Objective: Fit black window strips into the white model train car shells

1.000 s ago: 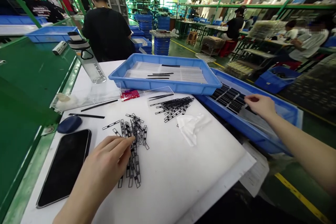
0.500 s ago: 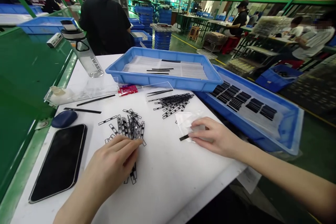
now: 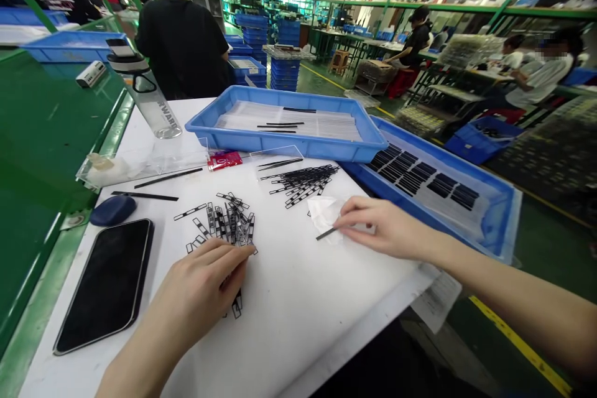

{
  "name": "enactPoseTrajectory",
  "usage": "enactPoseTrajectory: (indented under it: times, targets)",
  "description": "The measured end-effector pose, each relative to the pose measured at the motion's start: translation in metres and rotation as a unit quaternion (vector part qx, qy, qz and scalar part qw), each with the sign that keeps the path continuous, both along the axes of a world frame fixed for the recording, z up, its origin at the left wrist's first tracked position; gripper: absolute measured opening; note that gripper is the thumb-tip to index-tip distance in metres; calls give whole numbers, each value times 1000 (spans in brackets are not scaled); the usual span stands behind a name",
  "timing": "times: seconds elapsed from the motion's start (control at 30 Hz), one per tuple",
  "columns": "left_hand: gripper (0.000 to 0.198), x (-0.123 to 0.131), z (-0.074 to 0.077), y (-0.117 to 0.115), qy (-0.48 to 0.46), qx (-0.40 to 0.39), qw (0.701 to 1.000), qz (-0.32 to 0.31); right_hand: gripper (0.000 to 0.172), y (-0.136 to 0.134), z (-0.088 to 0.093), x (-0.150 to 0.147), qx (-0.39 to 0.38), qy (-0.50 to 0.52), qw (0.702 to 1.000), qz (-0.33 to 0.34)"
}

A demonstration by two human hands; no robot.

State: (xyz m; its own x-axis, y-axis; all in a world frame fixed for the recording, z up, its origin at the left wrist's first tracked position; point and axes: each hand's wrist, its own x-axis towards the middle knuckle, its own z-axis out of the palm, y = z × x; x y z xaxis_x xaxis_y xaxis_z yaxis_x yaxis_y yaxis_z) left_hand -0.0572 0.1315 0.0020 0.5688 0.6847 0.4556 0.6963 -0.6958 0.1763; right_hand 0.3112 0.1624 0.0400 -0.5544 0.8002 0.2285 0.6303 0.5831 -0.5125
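My right hand [image 3: 380, 224] pinches a short black strip [image 3: 325, 234] between thumb and fingertips, its free end pointing left. Under and beside those fingers lies a crumpled white tissue [image 3: 321, 211]. My left hand [image 3: 205, 280] rests with curled fingers and closed fingertips over the near side of a loose pile of black ladder-like frame strips [image 3: 231, 217]. Whatever sits between its fingers is hidden; some strips poke out beneath the palm. A fanned stack of similar frame strips [image 3: 303, 181] lies further back.
A phone [image 3: 105, 286] and dark blue oval object [image 3: 113, 210] lie at the left. Behind are a water bottle [image 3: 152, 106], a red packet [image 3: 224, 160] and a blue tray [image 3: 284, 148] of strips. Another blue tray [image 3: 499, 242] holds black pieces at right. Co-workers sit beyond.
My right hand has lifted slightly and turned the black strip, which now shows a thinner edge. The left hand stays over the pile. The whole view has shifted a little.
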Motion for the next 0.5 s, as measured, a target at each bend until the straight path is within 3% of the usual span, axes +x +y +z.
enactPoseTrajectory:
  times: [0.13,0.4,0.5]
  targets:
    - [27,1,4,-1,-4,-3,1000,-4,20,7,10,-4,27,43,996,-71]
    - [28,4,7,-3,-21,-16,1000,-9,24,18,-34,-11,-58,20,998,-5]
    - [26,5,7,-4,-38,-30,999,-9,18,18,-38,-8,-90,38,995,-13]
